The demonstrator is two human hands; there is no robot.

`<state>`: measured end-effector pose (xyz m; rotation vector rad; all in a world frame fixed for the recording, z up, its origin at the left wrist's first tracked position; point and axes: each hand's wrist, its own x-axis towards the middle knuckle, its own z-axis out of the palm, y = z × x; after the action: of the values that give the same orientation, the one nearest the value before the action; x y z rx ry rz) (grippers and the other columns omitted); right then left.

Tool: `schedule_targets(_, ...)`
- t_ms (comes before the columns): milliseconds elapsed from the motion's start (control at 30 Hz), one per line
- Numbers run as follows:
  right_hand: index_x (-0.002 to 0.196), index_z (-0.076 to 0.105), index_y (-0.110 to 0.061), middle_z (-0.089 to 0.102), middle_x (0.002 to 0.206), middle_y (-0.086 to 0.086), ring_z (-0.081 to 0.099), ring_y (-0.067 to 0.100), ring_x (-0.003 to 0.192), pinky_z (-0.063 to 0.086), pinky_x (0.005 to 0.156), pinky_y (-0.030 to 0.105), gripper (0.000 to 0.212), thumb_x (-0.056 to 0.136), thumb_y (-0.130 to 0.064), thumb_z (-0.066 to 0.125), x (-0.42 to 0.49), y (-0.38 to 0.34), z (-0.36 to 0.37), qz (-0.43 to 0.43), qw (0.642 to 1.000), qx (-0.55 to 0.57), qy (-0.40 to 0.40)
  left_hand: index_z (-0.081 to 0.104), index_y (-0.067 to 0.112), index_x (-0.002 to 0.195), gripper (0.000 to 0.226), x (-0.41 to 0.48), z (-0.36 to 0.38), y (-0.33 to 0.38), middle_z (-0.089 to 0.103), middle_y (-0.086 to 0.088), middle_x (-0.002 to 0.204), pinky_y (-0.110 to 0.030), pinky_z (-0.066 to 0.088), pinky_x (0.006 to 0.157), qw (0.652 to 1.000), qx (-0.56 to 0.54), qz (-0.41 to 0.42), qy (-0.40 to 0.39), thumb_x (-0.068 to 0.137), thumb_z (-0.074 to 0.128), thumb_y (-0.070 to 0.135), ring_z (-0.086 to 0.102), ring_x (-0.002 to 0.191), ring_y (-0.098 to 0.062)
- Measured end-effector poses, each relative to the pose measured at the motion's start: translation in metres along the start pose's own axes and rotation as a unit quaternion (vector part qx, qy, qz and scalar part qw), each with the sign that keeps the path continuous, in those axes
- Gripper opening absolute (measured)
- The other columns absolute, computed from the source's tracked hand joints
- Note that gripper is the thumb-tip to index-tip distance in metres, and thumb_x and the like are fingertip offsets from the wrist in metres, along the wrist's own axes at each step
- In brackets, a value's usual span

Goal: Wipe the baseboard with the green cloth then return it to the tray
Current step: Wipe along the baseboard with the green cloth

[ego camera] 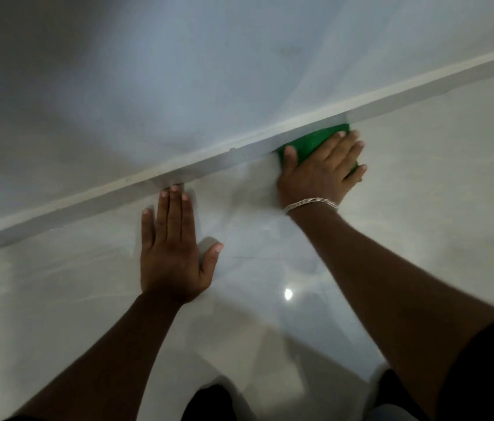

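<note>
A white baseboard (94,205) runs diagonally from lower left to upper right where the wall meets the floor. The green cloth (312,142) is pressed flat against the baseboard's lower face, right of centre. My right hand (323,170) lies spread over the cloth, fingers pointing up and right, a silver bracelet on the wrist. My left hand (172,247) rests flat on the glossy floor, fingers apart, with the fingertips touching the bottom of the baseboard. It holds nothing. The tray is not in view.
A plain white wall (179,71) fills the upper half. Glossy pale floor tiles (421,177) reflect a ceiling light at centre. My dark-clothed knees show at the bottom edge.
</note>
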<state>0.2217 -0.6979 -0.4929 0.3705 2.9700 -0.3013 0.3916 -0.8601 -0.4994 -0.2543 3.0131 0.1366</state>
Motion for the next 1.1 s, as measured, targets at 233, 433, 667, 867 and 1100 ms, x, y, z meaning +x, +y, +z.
schedule_targets(233, 0.148, 0.003, 0.007, -0.002, 0.159, 0.029, -0.004, 0.043, 0.148, 0.001, 0.118, 0.059, 0.093, 0.092, -0.061, 0.030, -0.072, -0.045, 0.008, -0.109, 0.991, 0.008, -0.078, 0.014, -0.001, 0.154, 0.090, 0.001, -0.001, -0.002, 0.014, -0.022, 0.165, -0.057, 0.016, 0.123, 0.999, 0.007, -0.011, -0.035, 0.089, 0.034, 0.059, 0.008, 0.155, -0.034)
schedule_targets(433, 0.149, 0.006, 0.005, 0.001, 0.161, 0.024, -0.001, 0.039, 0.148, 0.004, 0.119, 0.058, 0.092, 0.091, -0.062, 0.029, 0.019, 0.021, -0.013, -0.051, 0.998, -0.020, -0.039, 0.016, -0.003, 0.153, 0.087, -0.001, 0.001, -0.002, 0.016, -0.024, 0.164, -0.058, 0.015, 0.123, 1.000, 0.012, 0.006, -0.010, 0.090, 0.036, 0.054, 0.011, 0.154, -0.036)
schedule_targets(667, 0.149, 0.007, 0.006, 0.003, 0.160, 0.026, 0.000, 0.042, 0.148, 0.005, 0.118, 0.058, 0.083, 0.094, -0.049, 0.038, -0.007, -0.015, -0.015, -0.008, 0.997, 0.012, -0.078, 0.019, -0.005, 0.151, 0.084, 0.000, 0.002, 0.000, 0.019, -0.026, 0.162, -0.059, 0.015, 0.123, 1.000, 0.006, 0.011, 0.004, 0.092, 0.036, 0.051, 0.013, 0.153, -0.039)
schedule_targets(867, 0.147, 0.009, 0.008, 0.000, 0.158, 0.031, -0.004, 0.047, 0.146, 0.004, 0.116, 0.064, 0.070, 0.097, -0.026, 0.044, -0.088, -0.050, -0.014, -0.221, 0.956, 0.003, -0.194, 0.038, -0.001, 0.146, 0.058, 0.005, -0.015, -0.006, 0.039, -0.020, 0.155, -0.052, 0.029, 0.120, 0.983, -0.178, -0.017, 0.045, 0.099, 0.028, 0.032, 0.034, 0.146, -0.032)
schedule_targets(1100, 0.151, 0.012, -0.010, 0.008, 0.163, 0.009, -0.003, 0.026, 0.151, 0.006, 0.120, 0.056, 0.065, 0.098, -0.029, 0.044, -0.071, -0.001, -0.099, -0.240, 0.931, 0.123, -0.247, 0.068, 0.007, 0.112, 0.066, 0.064, -0.123, 0.071, 0.077, -0.010, 0.101, -0.036, 0.057, 0.082, 0.681, -0.644, -0.323, -0.134, 0.093, 0.034, 0.060, 0.074, 0.094, -0.021)
